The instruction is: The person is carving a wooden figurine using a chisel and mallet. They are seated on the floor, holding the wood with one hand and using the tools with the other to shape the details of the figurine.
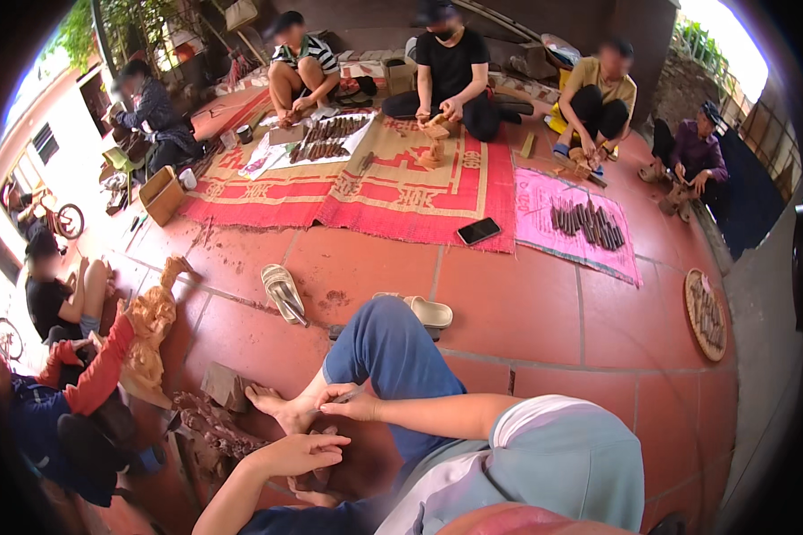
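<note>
My left hand [302,453] is held over my lap, fingers stretched out loosely, with nothing visible in it. Just beyond it, beside my bare ankle, my right hand [352,404] has its fingers pinched together. A thin greyish sliver shows at those fingers, too small to name. Below the hands lies a brownish shape in shadow, partly hidden by my left hand. Left of my foot rest a dark reddish carved wooden piece [216,430] and a squared wood block [226,386].
Sandals [284,292] sit on the red tiles ahead. A phone [479,232] lies on the red patterned mat [375,234]. Dark tools cover a white cloth [357,143] and a pink cloth [535,227]. A round basket [694,308] stands right. Several people sit around; a pale carving [154,316] is at left.
</note>
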Tool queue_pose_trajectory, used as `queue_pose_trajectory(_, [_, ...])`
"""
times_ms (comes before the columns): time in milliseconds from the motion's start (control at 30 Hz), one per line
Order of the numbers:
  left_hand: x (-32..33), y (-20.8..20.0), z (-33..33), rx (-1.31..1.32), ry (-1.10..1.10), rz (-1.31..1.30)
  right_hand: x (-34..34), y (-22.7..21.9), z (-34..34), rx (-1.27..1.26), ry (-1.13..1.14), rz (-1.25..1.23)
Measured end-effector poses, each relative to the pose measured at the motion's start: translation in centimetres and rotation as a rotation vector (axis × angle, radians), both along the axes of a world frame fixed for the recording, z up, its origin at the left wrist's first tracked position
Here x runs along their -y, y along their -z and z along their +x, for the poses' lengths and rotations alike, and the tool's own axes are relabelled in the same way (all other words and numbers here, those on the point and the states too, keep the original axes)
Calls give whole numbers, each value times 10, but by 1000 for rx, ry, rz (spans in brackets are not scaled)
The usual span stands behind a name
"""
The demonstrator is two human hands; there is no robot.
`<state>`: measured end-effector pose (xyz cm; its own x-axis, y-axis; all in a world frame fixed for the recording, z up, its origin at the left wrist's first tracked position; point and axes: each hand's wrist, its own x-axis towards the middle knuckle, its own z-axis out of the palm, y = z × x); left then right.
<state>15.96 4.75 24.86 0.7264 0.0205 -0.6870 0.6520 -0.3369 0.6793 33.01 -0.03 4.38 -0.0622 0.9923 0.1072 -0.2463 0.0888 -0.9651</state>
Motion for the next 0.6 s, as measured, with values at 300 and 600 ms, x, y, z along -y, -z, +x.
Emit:
queue_pose_trajectory(300, [14, -19, 21, 29, -112, 27, -3, -55, 34, -73, 230, 100])
queue_pose_trajectory(600, [3, 9, -22, 123, -78, 87, -6, -265, 117, -46, 751, 762])
